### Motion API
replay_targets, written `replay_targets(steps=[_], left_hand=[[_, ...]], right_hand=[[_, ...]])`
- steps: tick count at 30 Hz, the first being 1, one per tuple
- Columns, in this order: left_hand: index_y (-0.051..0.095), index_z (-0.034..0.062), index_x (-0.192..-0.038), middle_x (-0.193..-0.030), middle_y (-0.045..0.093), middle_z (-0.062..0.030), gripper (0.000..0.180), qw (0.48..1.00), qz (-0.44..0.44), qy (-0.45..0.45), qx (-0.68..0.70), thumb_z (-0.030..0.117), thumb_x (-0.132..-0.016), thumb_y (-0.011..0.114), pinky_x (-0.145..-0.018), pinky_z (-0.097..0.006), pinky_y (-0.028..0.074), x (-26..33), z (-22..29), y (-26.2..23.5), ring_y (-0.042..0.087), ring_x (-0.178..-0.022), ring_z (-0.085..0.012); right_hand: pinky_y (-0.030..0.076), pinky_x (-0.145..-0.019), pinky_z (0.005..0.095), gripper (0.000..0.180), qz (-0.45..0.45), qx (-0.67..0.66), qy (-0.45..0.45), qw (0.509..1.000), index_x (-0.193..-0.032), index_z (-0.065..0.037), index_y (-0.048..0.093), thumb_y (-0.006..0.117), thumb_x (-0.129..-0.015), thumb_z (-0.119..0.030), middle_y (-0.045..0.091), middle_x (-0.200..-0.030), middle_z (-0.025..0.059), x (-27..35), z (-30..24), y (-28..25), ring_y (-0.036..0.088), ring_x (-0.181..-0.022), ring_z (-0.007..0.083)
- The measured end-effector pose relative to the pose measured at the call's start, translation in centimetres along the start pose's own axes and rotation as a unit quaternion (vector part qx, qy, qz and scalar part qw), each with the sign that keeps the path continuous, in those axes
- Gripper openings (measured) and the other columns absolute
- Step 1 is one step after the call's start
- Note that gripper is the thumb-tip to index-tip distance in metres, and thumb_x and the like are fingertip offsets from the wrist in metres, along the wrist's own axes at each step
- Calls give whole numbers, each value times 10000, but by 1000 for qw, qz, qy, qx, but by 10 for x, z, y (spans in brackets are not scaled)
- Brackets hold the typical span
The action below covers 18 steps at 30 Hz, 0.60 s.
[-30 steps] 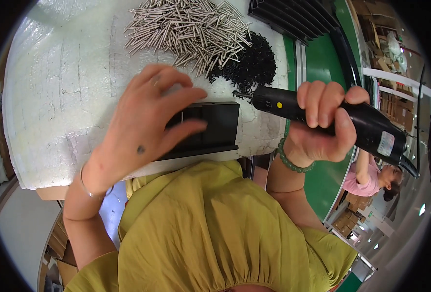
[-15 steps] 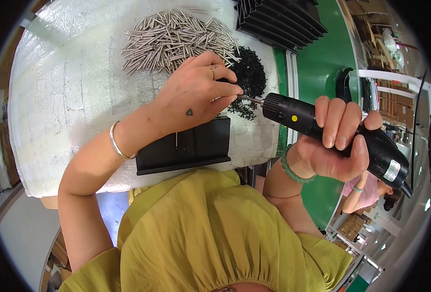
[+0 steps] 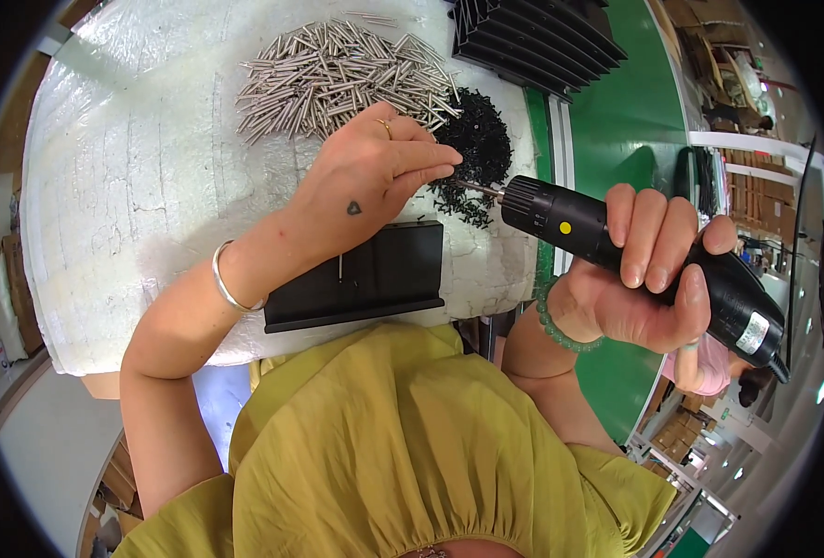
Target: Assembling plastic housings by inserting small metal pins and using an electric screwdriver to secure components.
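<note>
My left hand is pinching a black screw onto the driver bit, and I'm steadying the electric screwdriver, gripped in my right hand at three o'clock.

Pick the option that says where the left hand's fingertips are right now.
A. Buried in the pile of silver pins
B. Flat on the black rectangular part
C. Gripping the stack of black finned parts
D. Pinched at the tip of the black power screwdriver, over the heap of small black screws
D: the left hand pinches at the bit of the power screwdriver held in the right hand, above the black screws; the black rectangular part lies untouched.
</note>
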State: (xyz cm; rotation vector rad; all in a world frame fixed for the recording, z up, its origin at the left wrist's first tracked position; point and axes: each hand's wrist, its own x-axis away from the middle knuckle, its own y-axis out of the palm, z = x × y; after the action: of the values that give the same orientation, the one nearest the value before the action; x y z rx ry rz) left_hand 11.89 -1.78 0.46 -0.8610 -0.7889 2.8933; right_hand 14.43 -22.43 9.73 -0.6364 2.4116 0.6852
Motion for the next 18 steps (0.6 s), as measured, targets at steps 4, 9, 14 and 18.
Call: replay_targets(steps=[4, 9, 14, 18], left_hand=[[722, 63, -892, -796, 667, -68, 154, 1000, -9, 28, -5, 62, -739, 743, -620, -306, 478, 0, -4, -4, 595, -721, -231], [706, 34, -884, -833, 682, -54, 113, 984, -20, -117, 130, 55, -777, 736, -650, -256, 505, 4, 11, -13, 620, -730, -158], [688, 32, -938, -893, 677, -28, 100, 790, -4, -386, 476, 105, -869, 684, -754, -254, 552, 9, 24, -16, 626, -791, -93], [651, 40, -1007, -889, 653, -23, 147, 648, 7, -423, 634, 159, -931, 610, -782, -275, 571, 15, 30, -17, 631, -786, -90]], right_hand=[[364, -605, 301, 335, -37, -26, -18, 999, -1162, -121, 452, 491, -832, -159, 454, -653, -21, -2, -3, -4, 433, -541, 106], [368, -625, 268, 292, 21, -28, -24, 999, -1075, -114, 503, 550, -790, -156, 457, -629, -52, -3, -9, 17, 433, -536, 73], [380, -606, 222, 262, 53, -39, -50, 997, -962, -115, 532, 637, -727, -164, 484, -592, -92, -4, -16, 24, 458, -504, 31], [388, -601, 211, 277, 52, -56, -57, 995, -958, -121, 510, 650, -722, -159, 502, -588, -90, -3, -14, 35, 472, -494, 38]])
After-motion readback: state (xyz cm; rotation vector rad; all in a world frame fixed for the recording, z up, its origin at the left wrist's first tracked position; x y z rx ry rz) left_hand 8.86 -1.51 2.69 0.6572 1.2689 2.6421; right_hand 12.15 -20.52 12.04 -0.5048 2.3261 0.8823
